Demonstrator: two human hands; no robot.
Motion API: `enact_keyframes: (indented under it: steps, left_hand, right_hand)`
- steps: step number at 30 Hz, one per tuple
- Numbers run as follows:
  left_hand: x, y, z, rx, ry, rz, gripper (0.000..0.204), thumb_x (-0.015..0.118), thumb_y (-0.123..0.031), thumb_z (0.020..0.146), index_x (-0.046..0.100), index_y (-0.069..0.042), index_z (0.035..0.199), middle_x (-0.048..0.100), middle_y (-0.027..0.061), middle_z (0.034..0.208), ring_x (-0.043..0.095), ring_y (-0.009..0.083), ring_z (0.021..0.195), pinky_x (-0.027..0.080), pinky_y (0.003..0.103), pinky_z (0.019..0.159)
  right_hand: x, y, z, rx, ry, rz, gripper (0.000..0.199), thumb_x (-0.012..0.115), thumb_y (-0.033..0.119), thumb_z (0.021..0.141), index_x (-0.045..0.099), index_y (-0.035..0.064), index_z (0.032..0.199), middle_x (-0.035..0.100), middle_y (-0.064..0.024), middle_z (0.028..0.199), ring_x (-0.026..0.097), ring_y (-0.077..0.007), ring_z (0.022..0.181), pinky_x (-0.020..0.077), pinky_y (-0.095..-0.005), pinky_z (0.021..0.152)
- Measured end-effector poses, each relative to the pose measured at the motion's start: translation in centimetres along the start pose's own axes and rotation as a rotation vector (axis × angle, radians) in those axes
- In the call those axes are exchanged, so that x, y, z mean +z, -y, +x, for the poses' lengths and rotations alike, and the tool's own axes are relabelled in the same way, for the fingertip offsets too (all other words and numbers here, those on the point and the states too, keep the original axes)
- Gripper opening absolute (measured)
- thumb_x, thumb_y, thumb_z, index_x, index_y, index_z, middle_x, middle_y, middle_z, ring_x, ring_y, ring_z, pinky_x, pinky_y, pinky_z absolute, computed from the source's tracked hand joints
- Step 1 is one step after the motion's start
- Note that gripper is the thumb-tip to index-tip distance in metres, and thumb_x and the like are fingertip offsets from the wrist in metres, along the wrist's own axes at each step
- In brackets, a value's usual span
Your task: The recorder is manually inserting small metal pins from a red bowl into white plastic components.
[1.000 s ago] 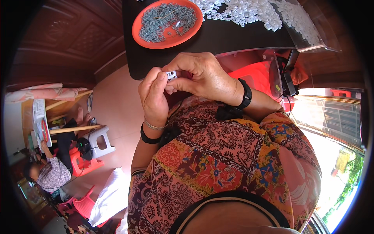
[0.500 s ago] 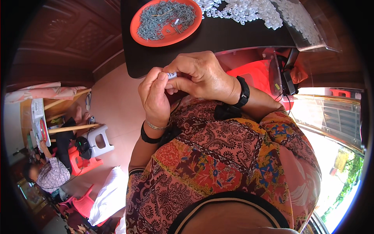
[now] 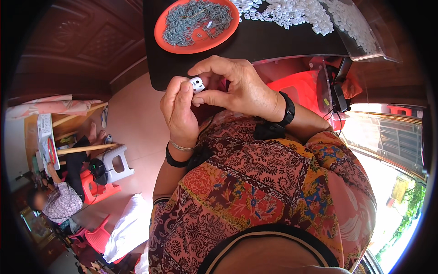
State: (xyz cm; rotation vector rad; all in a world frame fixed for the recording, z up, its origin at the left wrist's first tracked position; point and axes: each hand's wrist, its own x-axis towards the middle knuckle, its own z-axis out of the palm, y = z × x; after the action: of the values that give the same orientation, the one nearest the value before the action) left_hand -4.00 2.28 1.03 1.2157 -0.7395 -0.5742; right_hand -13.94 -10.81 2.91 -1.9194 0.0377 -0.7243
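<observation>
Both hands up close at the chest: left hand (image 3: pixel 179 109) curled, thumb pressing a small white plastic piece (image 3: pixel 197 84), right hand (image 3: pixel 237 84) arched over, fingertips pinching it too, near the orange plate (image 3: pixel 165 37) beyond

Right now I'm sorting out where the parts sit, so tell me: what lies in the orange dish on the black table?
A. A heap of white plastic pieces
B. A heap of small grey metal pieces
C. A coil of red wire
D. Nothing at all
B: the orange dish holds a heap of small grey metal pieces, while the white plastic pieces lie loose on the black table beside it.
</observation>
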Motion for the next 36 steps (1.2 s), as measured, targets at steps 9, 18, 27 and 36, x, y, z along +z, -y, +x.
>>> enact_keyframes:
  steps: [9, 18, 27, 36]
  left_hand:
    - [1.1, -0.1, 0.2, 0.088, -0.117, 0.081, 0.026, 0.046, -0.02, 0.097, 0.052, 0.0, 0.081, 0.048, 0.0004, 0.067, 0.042, 0.007, 0.062, 0.035, 0.023, 0.057]
    - [0.4, -0.1, 0.2, 0.049, -0.013, 0.144, 0.023, 0.047, -0.018, 0.094, 0.052, 0.0, 0.081, 0.051, 0.0015, 0.066, 0.045, 0.0074, 0.061, 0.037, 0.023, 0.058]
    - [1.0, -0.2, 0.3, 0.024, -0.125, 0.032, 0.023, 0.046, -0.017, 0.095, 0.052, 0.001, 0.081, 0.051, 0.0014, 0.066, 0.045, 0.0071, 0.061, 0.037, 0.022, 0.057]
    - [1.0, -0.3, 0.3, 0.008, -0.101, 0.003, 0.024, 0.046, -0.019, 0.096, 0.052, 0.0, 0.082, 0.05, 0.0006, 0.067, 0.044, 0.0069, 0.062, 0.037, 0.022, 0.058]
  right_hand:
    - [0.1, -0.5, -0.3, 0.162, -0.004, 0.24, 0.019, 0.075, 0.011, 0.078, 0.061, 0.0001, 0.083, 0.064, -0.0069, 0.07, 0.063, -0.0119, 0.066, 0.0495, -0.025, 0.058]
    - [-0.1, -0.1, -0.1, 0.251, 0.096, 0.455, 0.013, 0.067, 0.007, 0.085, 0.062, -0.0023, 0.078, 0.066, -0.0044, 0.07, 0.061, -0.007, 0.069, 0.0493, -0.0219, 0.063]
    - [0.5, -0.4, -0.4, 0.263, 0.105, 0.418, 0.012, 0.065, 0.009, 0.089, 0.061, -0.0004, 0.082, 0.067, -0.0038, 0.078, 0.059, -0.0047, 0.068, 0.0482, -0.0191, 0.058]
    - [0.4, 0.1, -0.2, 0.314, 0.047, 0.457, 0.014, 0.068, 0.008, 0.085, 0.062, -0.0016, 0.077, 0.064, -0.0031, 0.069, 0.058, -0.0057, 0.065, 0.0474, -0.0217, 0.058]
